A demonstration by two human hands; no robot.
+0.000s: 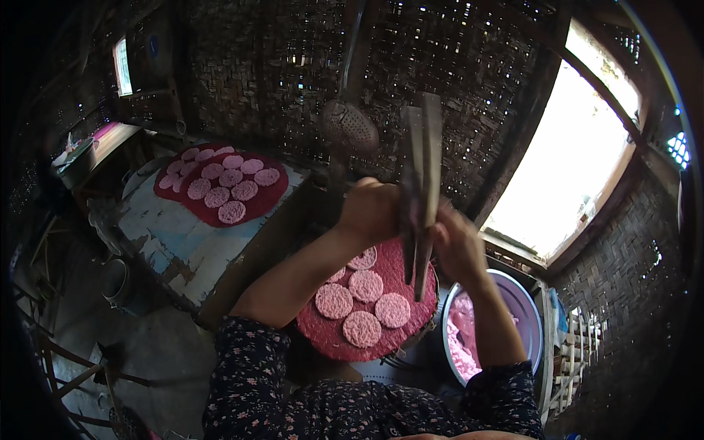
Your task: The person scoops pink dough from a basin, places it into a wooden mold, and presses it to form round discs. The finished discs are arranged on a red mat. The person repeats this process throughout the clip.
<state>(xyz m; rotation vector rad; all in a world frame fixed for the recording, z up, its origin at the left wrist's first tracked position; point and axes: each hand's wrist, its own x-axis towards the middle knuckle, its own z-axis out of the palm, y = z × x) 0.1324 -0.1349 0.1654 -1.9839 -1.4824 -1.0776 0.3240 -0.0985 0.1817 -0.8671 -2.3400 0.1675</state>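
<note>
My left hand is closed on a wooden tool made of long flat bars, held upright in front of me. From the other side my right hand, somewhat blurred, grips the same tool. How the fingers sit on it is partly hidden. Just beneath lies a round red mat bearing several pink discs of stringy dough, such as the front one. My left forearm and the tool cover part of the mat's far side.
A large basin with pink dough stands at right. On a worn bench at left, more pink discs lie on red mats. A perforated ladle hangs at the woven wall. A bucket stands beside the bench.
</note>
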